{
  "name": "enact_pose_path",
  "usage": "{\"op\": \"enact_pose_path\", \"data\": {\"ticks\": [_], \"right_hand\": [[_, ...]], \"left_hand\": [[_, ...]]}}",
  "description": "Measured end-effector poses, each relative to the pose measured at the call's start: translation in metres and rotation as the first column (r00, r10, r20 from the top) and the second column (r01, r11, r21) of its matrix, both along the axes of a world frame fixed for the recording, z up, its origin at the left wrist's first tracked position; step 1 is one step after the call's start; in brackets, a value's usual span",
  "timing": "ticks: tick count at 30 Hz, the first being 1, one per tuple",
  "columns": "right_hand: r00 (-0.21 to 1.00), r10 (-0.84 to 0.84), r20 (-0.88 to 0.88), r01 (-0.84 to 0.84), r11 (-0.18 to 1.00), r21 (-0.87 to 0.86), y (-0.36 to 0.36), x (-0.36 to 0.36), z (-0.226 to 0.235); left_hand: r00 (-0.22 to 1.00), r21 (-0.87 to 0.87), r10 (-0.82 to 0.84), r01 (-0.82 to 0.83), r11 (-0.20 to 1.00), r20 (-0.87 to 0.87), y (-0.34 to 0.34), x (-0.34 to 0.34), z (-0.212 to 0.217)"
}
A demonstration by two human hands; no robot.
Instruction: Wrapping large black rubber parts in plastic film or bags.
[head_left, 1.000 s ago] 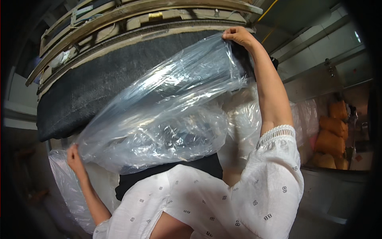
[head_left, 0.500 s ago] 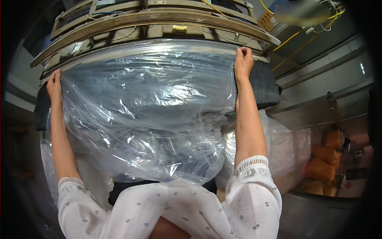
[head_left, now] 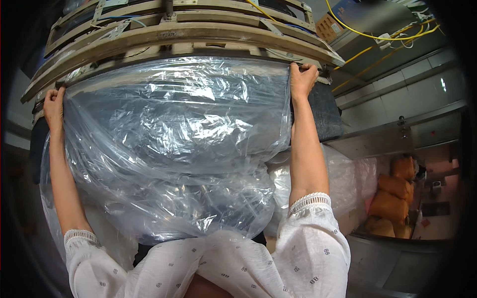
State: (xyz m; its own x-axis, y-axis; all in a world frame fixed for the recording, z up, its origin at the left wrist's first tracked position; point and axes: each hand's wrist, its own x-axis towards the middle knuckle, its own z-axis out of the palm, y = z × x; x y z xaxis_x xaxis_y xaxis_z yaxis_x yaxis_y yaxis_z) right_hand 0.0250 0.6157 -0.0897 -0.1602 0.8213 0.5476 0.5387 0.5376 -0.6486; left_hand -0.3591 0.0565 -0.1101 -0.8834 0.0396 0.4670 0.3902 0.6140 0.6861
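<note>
A big clear plastic bag [head_left: 174,149] is stretched wide between my two raised arms, in front of a thick dark roll of fabric [head_left: 323,111]. My left hand [head_left: 53,104] grips the bag's upper left edge. My right hand [head_left: 302,79] grips the upper right edge, up against the wooden frame [head_left: 189,37] that runs above the roll. The bag hangs down in loose folds to my chest and hides most of the dark roll.
Yellow cables [head_left: 377,35] run across the upper right. More filled clear bags [head_left: 348,174] sit lower right beside a metal counter [head_left: 387,139]. Orange-brown bundles [head_left: 392,198] lie in a metal bin [head_left: 392,263] at the right.
My left hand rose from low on the left up to the bag's top left corner. The bag, bunched and slanted before, is now spread flat and wide across the dark roll.
</note>
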Motion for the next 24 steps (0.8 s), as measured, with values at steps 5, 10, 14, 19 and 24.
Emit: {"op": "enact_pose_path", "data": {"ticks": [5, 10, 14, 19, 24], "right_hand": [[1.0, 0.016, -0.014, -0.016, 1.0, 0.01, 0.009, 0.003, -0.002], [0.991, 0.009, -0.134, -0.019, 0.997, -0.072, 0.012, 0.001, 0.002], [0.993, -0.024, -0.12, 0.014, 0.996, -0.089, 0.014, 0.007, 0.004], [0.983, 0.153, -0.101, -0.163, 0.981, -0.101, -0.001, 0.014, 0.004], [0.838, 0.504, -0.21, -0.546, 0.783, -0.298, -0.086, 0.068, 0.02]], "left_hand": [[1.0, 0.005, -0.011, 0.011, 1.0, 0.018, -0.02, -0.018, -0.02], [0.997, 0.025, -0.041, 0.039, 0.999, 0.065, -0.036, -0.011, -0.006], [1.0, -0.17, -0.009, 0.005, 0.985, -0.026, -0.032, -0.007, -0.008], [0.995, -0.036, -0.059, 0.056, 0.998, -0.085, -0.057, -0.01, 0.0], [0.992, -0.045, -0.053, 0.048, 0.998, -0.114, -0.051, 0.116, 0.023]]}}
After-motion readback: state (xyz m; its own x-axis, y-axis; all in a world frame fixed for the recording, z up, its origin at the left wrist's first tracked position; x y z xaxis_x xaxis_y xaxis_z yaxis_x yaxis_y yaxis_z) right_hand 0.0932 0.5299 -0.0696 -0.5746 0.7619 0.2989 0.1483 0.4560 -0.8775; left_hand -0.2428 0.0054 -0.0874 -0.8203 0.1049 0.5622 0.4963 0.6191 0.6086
